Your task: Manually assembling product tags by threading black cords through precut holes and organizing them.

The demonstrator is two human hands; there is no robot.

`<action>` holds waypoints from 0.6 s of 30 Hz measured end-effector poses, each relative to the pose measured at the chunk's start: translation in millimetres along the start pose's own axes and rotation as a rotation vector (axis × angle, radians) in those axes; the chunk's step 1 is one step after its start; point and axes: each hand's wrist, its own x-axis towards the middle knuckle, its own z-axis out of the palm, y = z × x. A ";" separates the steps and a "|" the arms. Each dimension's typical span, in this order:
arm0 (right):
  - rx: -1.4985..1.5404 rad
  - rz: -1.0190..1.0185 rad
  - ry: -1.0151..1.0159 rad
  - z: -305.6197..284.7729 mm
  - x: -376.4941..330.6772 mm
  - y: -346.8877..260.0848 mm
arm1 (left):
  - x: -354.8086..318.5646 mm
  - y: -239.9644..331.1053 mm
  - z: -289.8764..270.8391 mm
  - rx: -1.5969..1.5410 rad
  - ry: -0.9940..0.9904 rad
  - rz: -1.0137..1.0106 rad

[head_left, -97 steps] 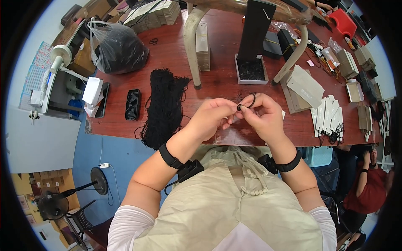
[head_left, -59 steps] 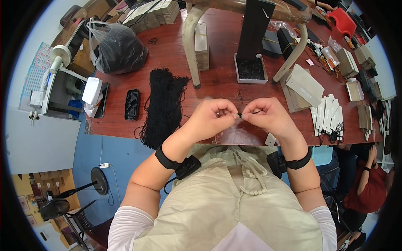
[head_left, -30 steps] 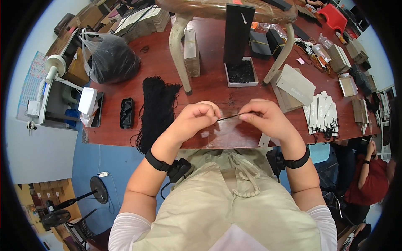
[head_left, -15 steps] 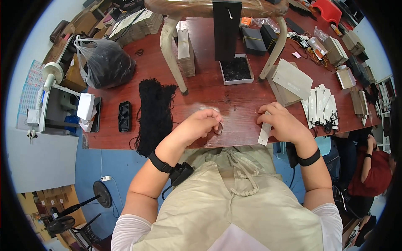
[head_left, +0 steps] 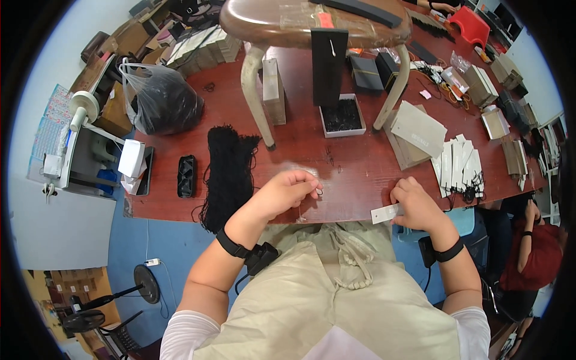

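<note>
My left hand is above the red-brown table near its front edge, with thumb and forefinger pinched together on a thin black cord loop. To its right, my right hand has its fingers closed around one end of a pale hang tag, whose free end with a hole points left toward my left hand. A bundle of black cords lies left of my left forearm. Beyond my right hand, several white tags lie fanned out, with black cords attached at their near ends.
A brown-topped stool stands on the table. Beneath it are a white box of small black pieces and a tag stack. A black tray and a filled plastic bag are left. Another person sits right.
My right hand has come nearer to me and right, and the tag has swung from steeply slanted to nearly level. The left hand keeps its pinch. The whole view has shifted slightly.
</note>
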 end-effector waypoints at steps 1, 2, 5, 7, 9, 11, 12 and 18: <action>0.024 -0.023 -0.010 -2.3 3.4 -2.7 | -0.1 -0.4 1.4 0.036 0.007 0.017; 0.048 -0.046 -0.021 -5.1 7.9 -6.9 | -0.3 0.2 2.4 0.071 0.015 0.034; 0.295 -0.038 -0.031 -27.8 40.5 -30.2 | 1.3 -9.2 -1.2 0.145 0.054 0.137; 0.552 -0.085 0.071 -44.3 63.8 -51.7 | 0.8 -14.2 -3.1 0.206 0.072 0.216; 0.802 -0.134 0.254 -56.4 85.2 -72.6 | 0.1 -12.2 -1.9 0.298 0.079 0.260; 0.949 -0.212 0.348 -71.0 107.9 -93.8 | -6.4 -3.8 -1.5 0.360 0.079 0.275; 1.002 -0.296 0.437 -81.1 116.8 -104.1 | -10.1 2.1 -0.1 0.421 0.070 0.287; 1.053 -0.298 0.555 -106.9 132.6 -120.5 | -47.6 58.1 8.4 0.600 0.019 0.394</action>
